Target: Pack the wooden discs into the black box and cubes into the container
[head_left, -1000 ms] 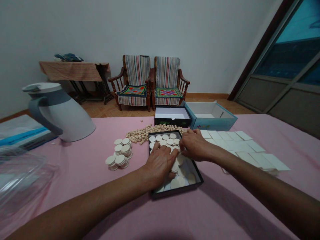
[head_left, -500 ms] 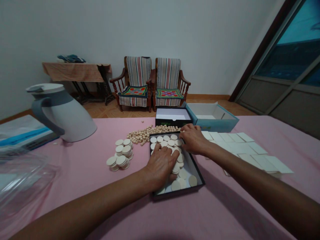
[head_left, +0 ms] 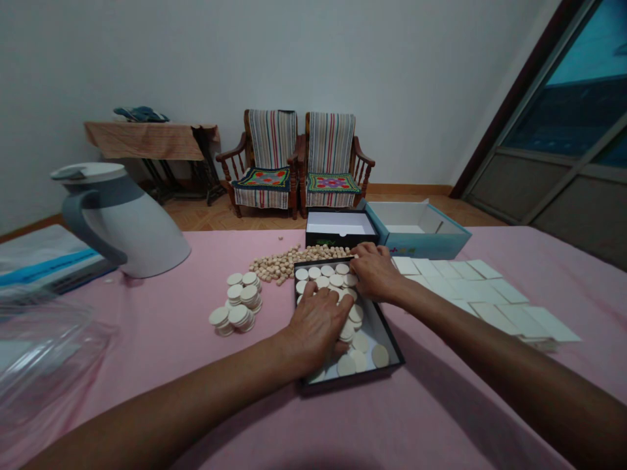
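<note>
A shallow black box [head_left: 390,344] with a white inside lies at an angle on the pink cloth, holding many round white discs [head_left: 380,356]. My left hand [head_left: 318,326] reaches into it, fingers spread and resting on the discs; the palm side is hidden. At the box's far right edge, my right hand [head_left: 376,273] grips the rim, with its fingertips partly out of sight. Left of the box stand short stacks of white discs [head_left: 240,314]. Behind it spreads a heap of small wooden cubes [head_left: 279,264].
White cards [head_left: 494,318] lie in rows at the right. A second black box [head_left: 340,225] and a light blue box [head_left: 426,245] stand at the back. A white jug [head_left: 142,228] and a clear plastic tray [head_left: 44,346] are at the left.
Both hands keep nearly the same place on the box. The whole view has shifted very slightly.
</note>
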Motion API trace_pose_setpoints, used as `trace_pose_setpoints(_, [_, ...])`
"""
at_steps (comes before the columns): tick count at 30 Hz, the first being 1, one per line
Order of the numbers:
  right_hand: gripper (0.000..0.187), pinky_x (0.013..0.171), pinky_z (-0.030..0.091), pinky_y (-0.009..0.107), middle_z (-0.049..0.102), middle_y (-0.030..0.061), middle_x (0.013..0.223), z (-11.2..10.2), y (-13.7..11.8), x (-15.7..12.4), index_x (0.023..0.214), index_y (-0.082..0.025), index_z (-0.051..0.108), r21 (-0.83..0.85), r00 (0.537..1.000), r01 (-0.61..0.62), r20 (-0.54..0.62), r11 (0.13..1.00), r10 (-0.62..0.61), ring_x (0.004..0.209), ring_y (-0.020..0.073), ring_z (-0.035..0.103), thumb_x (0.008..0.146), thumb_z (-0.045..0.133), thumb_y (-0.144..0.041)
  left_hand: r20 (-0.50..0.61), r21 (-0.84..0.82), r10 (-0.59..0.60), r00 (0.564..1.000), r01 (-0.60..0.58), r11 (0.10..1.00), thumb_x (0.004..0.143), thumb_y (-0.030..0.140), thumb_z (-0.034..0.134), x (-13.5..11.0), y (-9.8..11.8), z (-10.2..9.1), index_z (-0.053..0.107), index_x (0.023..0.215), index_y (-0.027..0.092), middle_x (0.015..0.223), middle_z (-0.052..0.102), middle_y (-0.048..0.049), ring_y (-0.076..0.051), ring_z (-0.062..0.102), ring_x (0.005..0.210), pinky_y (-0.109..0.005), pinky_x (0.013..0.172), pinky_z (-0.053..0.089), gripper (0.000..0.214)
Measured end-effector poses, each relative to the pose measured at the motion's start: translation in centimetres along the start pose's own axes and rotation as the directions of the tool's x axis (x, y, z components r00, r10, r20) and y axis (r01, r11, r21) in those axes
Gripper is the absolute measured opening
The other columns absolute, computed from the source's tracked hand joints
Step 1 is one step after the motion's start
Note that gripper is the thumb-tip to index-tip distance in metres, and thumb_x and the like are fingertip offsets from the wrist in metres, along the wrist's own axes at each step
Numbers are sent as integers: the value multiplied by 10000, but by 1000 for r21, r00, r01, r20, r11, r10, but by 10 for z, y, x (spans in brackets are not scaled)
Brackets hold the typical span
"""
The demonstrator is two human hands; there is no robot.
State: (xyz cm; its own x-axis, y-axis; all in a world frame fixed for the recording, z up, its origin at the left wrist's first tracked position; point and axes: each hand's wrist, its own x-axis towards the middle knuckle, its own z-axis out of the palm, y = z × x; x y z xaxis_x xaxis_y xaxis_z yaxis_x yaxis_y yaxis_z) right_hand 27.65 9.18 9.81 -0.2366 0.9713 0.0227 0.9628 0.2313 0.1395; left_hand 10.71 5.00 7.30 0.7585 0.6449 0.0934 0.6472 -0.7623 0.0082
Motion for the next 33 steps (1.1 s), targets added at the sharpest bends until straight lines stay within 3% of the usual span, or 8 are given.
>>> trace_pose_setpoints(8, [238,899,301,450,537,161,1291,-3,-2,-1,886,-149,718,6,999,4,33,1000,-5,1179,325,387,689,588,-177,5,-9,-2,1000,2,1000,660,452,758,0,-1,1,490,1054,195,974,636,-76,-294,567,977,-478,948,284,542])
trace_pose_setpoints(26, [239,942,289,471,539,125,1311,5,0,-4,919,-186,689,106,1000,8,-19,994,-6,1228,320,386,693,631,-240,-17,-21,-14,1000,13,1000,653,438,762,-4,0,0,517,1037,185,962,644,-80,-292,575,985,-473,951,306,521])
trace_pose_setpoints(33, [228,928,295,443,540,100,1319,-3,11,-6,907,-193,675,154,998,-17,-65,988,27,1222,301,396,688,634,-238,-42,-14,-9,999,9,1000,653,457,752,-4,-1,-1,521,1009,187,965,638,-74,-285,572,972,-478,964,298,503])
